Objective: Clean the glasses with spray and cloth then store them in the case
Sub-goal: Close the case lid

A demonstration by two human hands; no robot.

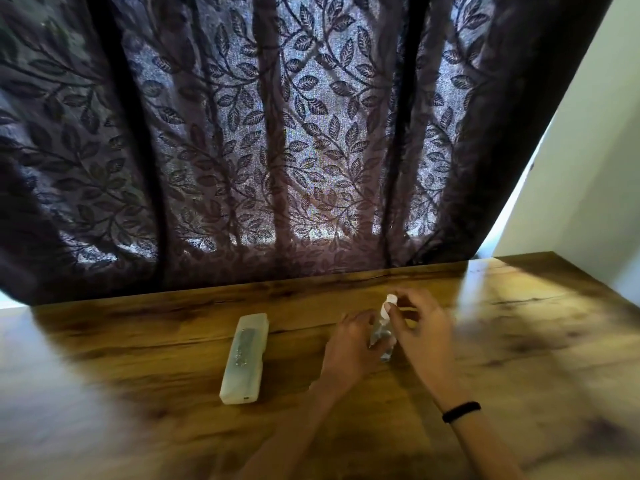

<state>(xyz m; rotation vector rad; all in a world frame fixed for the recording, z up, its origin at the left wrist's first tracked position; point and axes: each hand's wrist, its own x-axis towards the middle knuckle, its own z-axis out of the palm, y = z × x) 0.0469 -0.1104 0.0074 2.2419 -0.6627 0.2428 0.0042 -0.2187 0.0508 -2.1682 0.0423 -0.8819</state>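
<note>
A pale translucent glasses case (244,358) lies shut on the wooden table (138,358), with a dark shape showing dimly through its lid. To its right, both hands meet around a small clear spray bottle (382,336) with a white top. My left hand (353,344) wraps the bottle's body. My right hand (420,327) pinches the white cap at the top with thumb and fingers. No cloth shows, and the glasses themselves are not plainly visible.
A dark sheer curtain (242,150) with a leaf pattern hangs along the table's far edge. A pale wall (588,150) meets the table's far right corner. A black band (462,411) circles my right wrist.
</note>
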